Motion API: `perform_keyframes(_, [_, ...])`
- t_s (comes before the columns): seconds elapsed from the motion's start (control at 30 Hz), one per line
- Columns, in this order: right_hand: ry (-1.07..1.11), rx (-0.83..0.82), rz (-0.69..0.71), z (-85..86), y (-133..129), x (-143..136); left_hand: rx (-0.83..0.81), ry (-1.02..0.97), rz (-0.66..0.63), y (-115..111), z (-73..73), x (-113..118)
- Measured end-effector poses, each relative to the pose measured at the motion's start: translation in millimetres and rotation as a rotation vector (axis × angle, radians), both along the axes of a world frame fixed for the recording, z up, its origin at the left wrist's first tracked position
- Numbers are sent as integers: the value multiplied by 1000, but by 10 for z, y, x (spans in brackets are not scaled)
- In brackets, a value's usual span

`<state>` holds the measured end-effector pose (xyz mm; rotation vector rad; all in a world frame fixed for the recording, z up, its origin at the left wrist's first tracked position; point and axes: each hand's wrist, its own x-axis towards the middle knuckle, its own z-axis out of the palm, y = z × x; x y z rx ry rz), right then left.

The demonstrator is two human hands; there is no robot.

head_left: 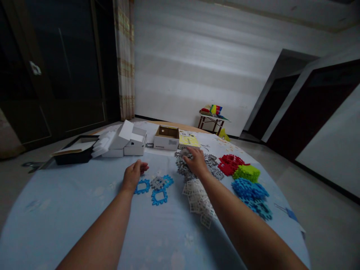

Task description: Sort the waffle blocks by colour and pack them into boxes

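My left hand (133, 175) rests on its side on the table, loosely curled, with a gap between thumb and fingers and nothing visible in it. Beside it lie flat toothed interlocking pieces: a blue frame (142, 186), a grey piece (158, 183), another blue piece (168, 181) and a lower blue frame (159, 197). The blue pieces sit around the grey one. My right hand (197, 161) reaches over the heap of grey interlocking pieces (183, 168), fingers and thumb apart, fingertips at its far side. White lattice pieces (197, 198) lie under my right forearm.
Red (231, 163), lime green (247, 173) and blue piles of pieces (250, 188) stand on the right. Along the back are an open box (166, 138), a yellow box (189, 139), white boxes (132, 140) and a black tray (75, 155). A pale blue cloth (84, 195) covers the round table.
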<state>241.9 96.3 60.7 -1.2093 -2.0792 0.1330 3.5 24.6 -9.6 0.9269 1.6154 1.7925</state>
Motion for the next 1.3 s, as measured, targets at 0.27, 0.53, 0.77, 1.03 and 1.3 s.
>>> perform_keyframes(0.27, [-30, -97, 88, -214, -236, -96, 0, 5, 5, -20, 26, 9])
perform_keyframes(0.53, [-218, -199, 274, -479, -699, -524, -3, 7, 7, -14, 27, -3])
perform_keyframes(0.77, [-258, -197, 271, -465, -741, -543, -4, 4, -2, 2, 15, -21])
perform_keyframes(1.03, [-199, -141, 280, -71, -377, -143, 0, 32, 6, 3, -1, -34])
perform_keyframes(1.3, [92, 31, 31, 43, -84, 287, -4, 100, 33, -6, 18, -43])
